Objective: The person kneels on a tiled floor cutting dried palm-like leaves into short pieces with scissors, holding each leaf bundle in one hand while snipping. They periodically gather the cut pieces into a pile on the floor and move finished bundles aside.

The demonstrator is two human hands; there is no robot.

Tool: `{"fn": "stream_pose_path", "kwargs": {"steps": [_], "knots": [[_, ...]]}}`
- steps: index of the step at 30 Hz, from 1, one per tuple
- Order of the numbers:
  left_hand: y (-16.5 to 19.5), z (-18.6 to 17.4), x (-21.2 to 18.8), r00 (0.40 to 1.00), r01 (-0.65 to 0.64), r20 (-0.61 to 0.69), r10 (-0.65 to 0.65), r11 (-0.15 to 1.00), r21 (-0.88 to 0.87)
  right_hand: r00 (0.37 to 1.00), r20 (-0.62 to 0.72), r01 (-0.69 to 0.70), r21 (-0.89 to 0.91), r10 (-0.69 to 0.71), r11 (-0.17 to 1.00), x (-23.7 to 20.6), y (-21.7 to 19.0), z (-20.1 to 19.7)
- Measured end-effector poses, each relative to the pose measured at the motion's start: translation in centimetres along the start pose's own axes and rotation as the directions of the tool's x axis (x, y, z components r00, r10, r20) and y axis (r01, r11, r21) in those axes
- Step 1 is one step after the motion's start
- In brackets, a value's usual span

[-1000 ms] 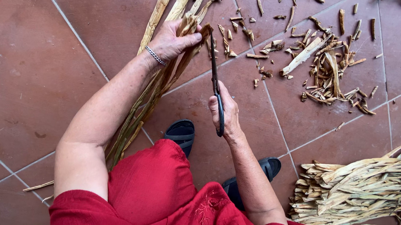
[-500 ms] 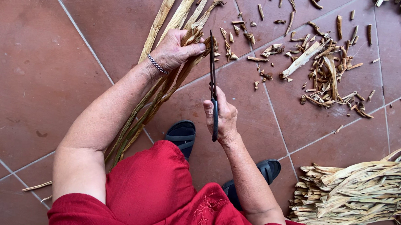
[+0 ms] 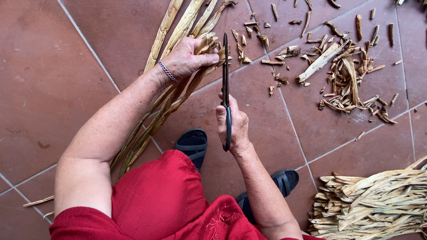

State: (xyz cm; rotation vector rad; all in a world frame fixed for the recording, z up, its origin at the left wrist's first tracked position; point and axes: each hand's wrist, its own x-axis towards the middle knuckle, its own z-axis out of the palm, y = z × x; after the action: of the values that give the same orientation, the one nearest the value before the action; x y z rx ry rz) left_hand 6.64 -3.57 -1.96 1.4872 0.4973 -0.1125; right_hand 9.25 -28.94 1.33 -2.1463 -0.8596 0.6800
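In the head view, we saw our left hand (image 3: 186, 59) in the upper middle of the frame, closed around a bundle of dried reed stalks (image 3: 171, 95) that ran from the upper middle down toward the lower left, across the red tile floor (image 3: 31, 87). Our right hand (image 3: 234, 126) sat at the centre, fingers wrapped through the handles of long black scissors (image 3: 226, 84), whose blades pointed up the frame and met the stalk ends just beside the left fingertips.

We judged the risk plain: the blades stood very close to the left fingers, so a slip of the bundle could bring a nick. The stalks fanned out above the grip, so some might escape the cut and come away uneven.

The stalks looked pale tan, flat, dry and fibrous, frayed at their tips. Cut scraps (image 3: 342, 66) lay scattered in the upper right, and a trimmed pile (image 3: 385, 205) lay at the lower right. Dark sandals (image 3: 193, 141) showed below the scissors, beside our red dress (image 3: 164, 208).
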Motion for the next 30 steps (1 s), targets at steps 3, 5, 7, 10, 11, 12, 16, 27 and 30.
{"fn": "stream_pose_path", "kwargs": {"steps": [3,5,7,10,11,12,16,27,30], "knots": [[0.1,-0.1,0.3,1.0,0.006,0.003,-0.006,1.0,0.027,0.998,0.021,-0.064,0.038,0.064,0.997,-0.2,0.3,0.5],[0.2,0.0,0.4,1.0,-0.006,0.006,0.006,0.998,0.06,1.0,-0.006,-0.02,0.061,0.021,0.998,-0.3,0.5,0.8],[0.3,0.1,0.3,1.0,-0.015,0.022,0.016,1.0,-0.01,1.0,-0.018,0.023,0.063,-0.022,0.998,-0.2,0.8,0.9],[0.7,0.4,-0.1,0.997,0.073,0.049,-0.066,0.983,-0.166,0.999,0.004,0.041,0.022,-0.041,0.999,-0.1,1.2,0.4],[0.9,0.5,-0.4,0.992,0.121,0.062,-0.11,0.967,-0.226,1.0,0.021,0.016,0.003,-0.016,1.0,0.0,1.2,0.1],[1.0,0.7,-0.5,0.995,0.09,0.059,-0.078,0.967,-0.237,0.999,0.036,-0.008,-0.016,0.009,1.0,0.0,1.2,-0.1],[1.4,1.3,-1.2,1.0,-0.012,0.023,0.017,0.98,-0.197,1.0,0.016,0.008,-0.097,-0.007,0.995,0.3,0.7,-0.7],[0.1,1.8,-1.2,0.998,-0.013,0.065,0.021,0.992,-0.127,0.998,-0.015,-0.052,0.053,0.053,0.997,0.4,1.0,0.7],[-0.9,2.4,-1.3,0.993,0.101,0.067,-0.095,0.99,-0.097,0.992,-0.107,-0.027,0.323,0.065,0.946,1.6,1.7,-0.1]]}}
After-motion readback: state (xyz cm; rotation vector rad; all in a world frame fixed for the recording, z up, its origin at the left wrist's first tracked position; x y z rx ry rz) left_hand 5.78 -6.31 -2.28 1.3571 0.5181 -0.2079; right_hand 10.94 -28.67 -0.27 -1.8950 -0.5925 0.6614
